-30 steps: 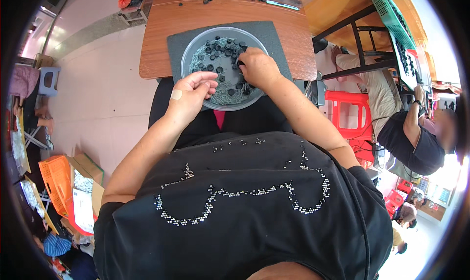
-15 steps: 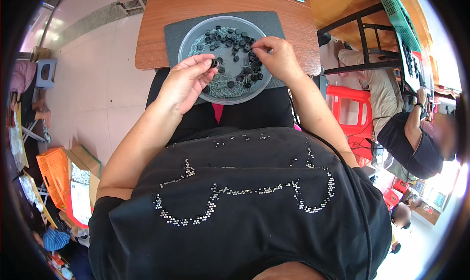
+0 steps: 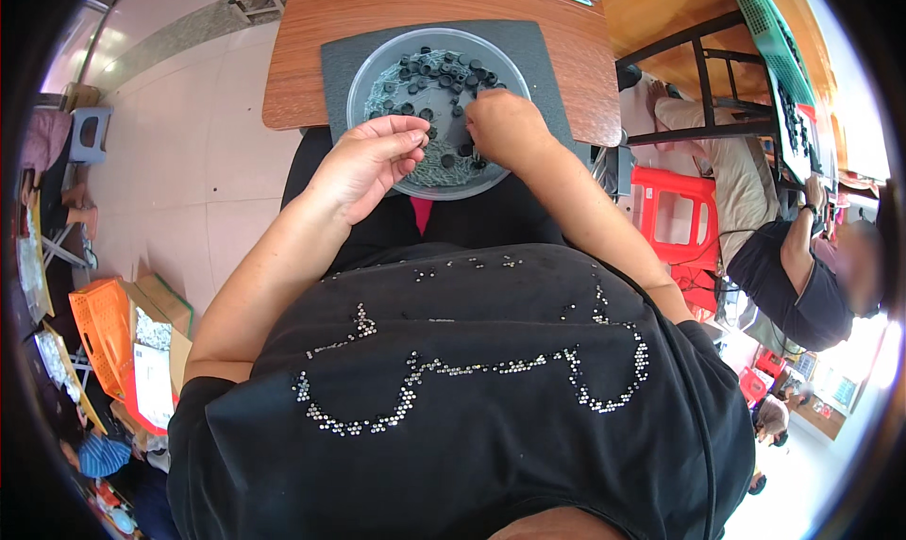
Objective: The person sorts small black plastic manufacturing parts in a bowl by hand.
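Note:
A clear round plastic bowl (image 3: 363, 73) sits on a dark grey mat (image 3: 335, 54) at the near edge of a wooden table (image 3: 302, 31). It holds several small black round parts (image 3: 429, 68) over a heap of tiny grey bits. My left hand (image 3: 368, 163) hovers at the bowl's near left rim, fingertips pinched together on something too small to make out. My right hand (image 3: 505, 125) reaches into the bowl, fingers curled down among the black parts.
A person in a dark shirt (image 3: 793, 276) sits at the right beside a red plastic stool (image 3: 675, 210) and a metal table frame (image 3: 703, 78). An orange crate (image 3: 99, 328) and cardboard boxes stand on the floor at the left. A green basket (image 3: 769, 21) lies at the upper right.
The view has tilted down, so the table and bowl sit higher in the picture. My right hand moved from the bowl's right rim back into the middle; my left hand stayed by the near rim.

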Tool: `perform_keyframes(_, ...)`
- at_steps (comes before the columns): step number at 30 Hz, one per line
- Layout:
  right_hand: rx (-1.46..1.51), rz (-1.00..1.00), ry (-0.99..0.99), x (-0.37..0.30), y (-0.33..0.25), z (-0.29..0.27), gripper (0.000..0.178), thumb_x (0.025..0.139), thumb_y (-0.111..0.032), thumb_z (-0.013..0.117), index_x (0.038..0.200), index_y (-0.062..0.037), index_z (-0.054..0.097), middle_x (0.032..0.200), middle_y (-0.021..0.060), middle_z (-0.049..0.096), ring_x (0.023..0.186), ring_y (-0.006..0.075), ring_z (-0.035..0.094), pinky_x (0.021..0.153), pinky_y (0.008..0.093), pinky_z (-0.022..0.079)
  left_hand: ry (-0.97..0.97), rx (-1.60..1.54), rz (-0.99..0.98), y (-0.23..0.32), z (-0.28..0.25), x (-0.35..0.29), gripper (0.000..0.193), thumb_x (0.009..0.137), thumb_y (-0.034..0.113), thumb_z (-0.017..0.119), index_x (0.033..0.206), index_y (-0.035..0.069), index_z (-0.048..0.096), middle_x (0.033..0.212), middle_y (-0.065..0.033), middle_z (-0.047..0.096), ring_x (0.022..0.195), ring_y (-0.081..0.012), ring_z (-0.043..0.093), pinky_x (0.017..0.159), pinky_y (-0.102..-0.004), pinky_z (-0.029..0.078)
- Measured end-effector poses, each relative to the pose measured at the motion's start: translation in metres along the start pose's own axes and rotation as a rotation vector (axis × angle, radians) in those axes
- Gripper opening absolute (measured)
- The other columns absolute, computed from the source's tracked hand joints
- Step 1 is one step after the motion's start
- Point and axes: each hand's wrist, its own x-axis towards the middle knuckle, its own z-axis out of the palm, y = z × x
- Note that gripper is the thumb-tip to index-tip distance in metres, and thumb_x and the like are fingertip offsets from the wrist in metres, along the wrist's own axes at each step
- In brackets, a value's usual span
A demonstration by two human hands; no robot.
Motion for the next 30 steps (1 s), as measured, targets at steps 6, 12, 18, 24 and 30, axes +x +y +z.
perform_keyframes(6,0.026,0.026,0.073,0.001,-0.004,0.010,0.012,0.070,-0.011,0.066,0.080,-0.0041,0.067,0.088,0.0149,0.065,0.090,0.0296,0.063,0.076,0.0394,0.052,0.087,0.013,0.058,0.000,0.003,0.002,0.017,0.091,0.010,0.057,0.105,0.000,0.059,0.094,-0.0069,0.063,0.085,-0.0122,0.061,0.079,-0.0227,0.050)
perform_keyframes(12,0.584,0.123,0.175,-0.003,0.003,0.004,0.009,0.074,-0.009,0.065,0.080,-0.0018,0.065,0.078,0.0126,0.066,0.073,0.0246,0.065,0.068,0.0348,0.051,0.114,0.041,0.060,-0.002,-0.002,0.002,0.016,0.091,0.010,0.056,0.105,0.002,0.057,0.097,-0.0070,0.063,0.085,-0.0116,0.060,0.076,-0.0224,0.049)
perform_keyframes(18,1.114,0.098,0.101,-0.001,0.007,0.011,0.009,0.078,-0.009,0.066,0.082,-0.0013,0.066,0.073,0.0077,0.066,0.067,0.0151,0.062,0.063,0.0287,0.050,0.120,0.136,0.042,-0.006,0.010,0.012,0.019,0.089,0.009,0.057,0.108,0.003,0.058,0.096,-0.0046,0.062,0.083,-0.0101,0.058,0.073,-0.0210,0.047)
perform_keyframes(24,0.914,0.104,0.220,-0.005,0.013,-0.002,0.007,0.078,-0.008,0.065,0.082,-0.0026,0.066,0.074,0.0086,0.066,0.069,0.0170,0.063,0.064,0.0298,0.050,0.167,0.203,0.082,-0.003,0.002,0.012,0.018,0.089,0.007,0.057,0.106,0.003,0.059,0.094,-0.0039,0.062,0.083,-0.0098,0.058,0.072,-0.0212,0.047)
perform_keyframes(30,0.470,-0.154,0.109,-0.013,-0.011,0.003,0.013,0.076,-0.017,0.063,0.079,-0.0047,0.066,0.081,0.0132,0.064,0.081,0.0320,0.063,0.071,0.0408,0.052,0.258,0.158,0.162,0.007,-0.006,0.011,0.017,0.088,0.004,0.054,0.103,0.002,0.061,0.092,-0.0045,0.061,0.078,-0.0104,0.059,0.069,-0.0218,0.049)
